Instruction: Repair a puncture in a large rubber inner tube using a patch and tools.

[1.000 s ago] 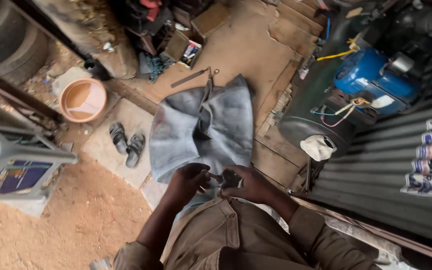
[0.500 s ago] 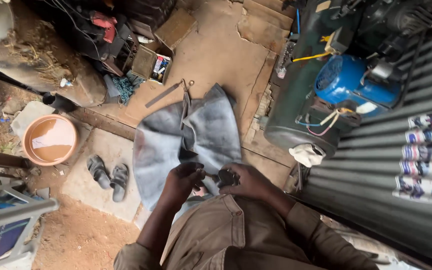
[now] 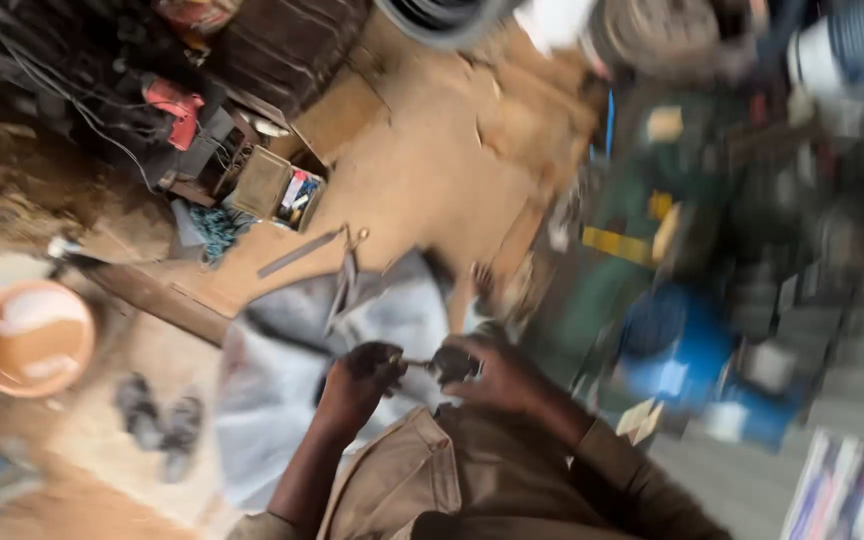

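Observation:
My left hand and my right hand meet in front of my body, both closed around a small dark metal part held between them. A thin shaft of the part runs from one fist to the other. Under the hands a grey cloth or sheet lies spread on the ground. The picture is blurred by motion, so the part's exact shape stays unclear.
An orange basin with whitish water sits at the left, a pair of dark sandals below it. A small open box of bits and a red tool lie at the back. A blue compressor motor stands at the right.
The view has swung up and to the right and become blurred. Both hands stay together on the small part, now seen lower in the frame.

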